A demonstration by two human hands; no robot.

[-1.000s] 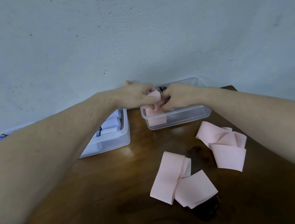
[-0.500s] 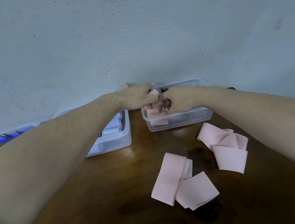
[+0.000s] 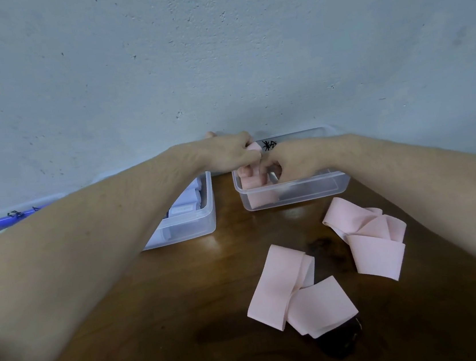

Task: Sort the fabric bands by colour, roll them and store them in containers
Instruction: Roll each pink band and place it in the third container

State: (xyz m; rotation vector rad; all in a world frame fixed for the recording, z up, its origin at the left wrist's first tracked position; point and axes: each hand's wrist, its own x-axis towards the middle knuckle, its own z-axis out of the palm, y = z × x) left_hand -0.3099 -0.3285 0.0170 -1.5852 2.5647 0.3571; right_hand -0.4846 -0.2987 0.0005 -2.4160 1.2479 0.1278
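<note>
On the brown wooden bench, soft pink bands lie loose (two floppy piles); both hands, left and right, pinch a pink roll over the clear plastic box.

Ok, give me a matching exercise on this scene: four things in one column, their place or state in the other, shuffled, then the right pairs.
Things:
1. left container
2. right container
3. two loose pink bands
4. left hand

Places or states:
A. lying unrolled on the wooden table
B. holds pale lilac rolls
C. grips a pink band above the clear tub
D. holds pink rolls, black marking on its far wall

Pairs: 1-B, 2-D, 3-A, 4-C
</note>
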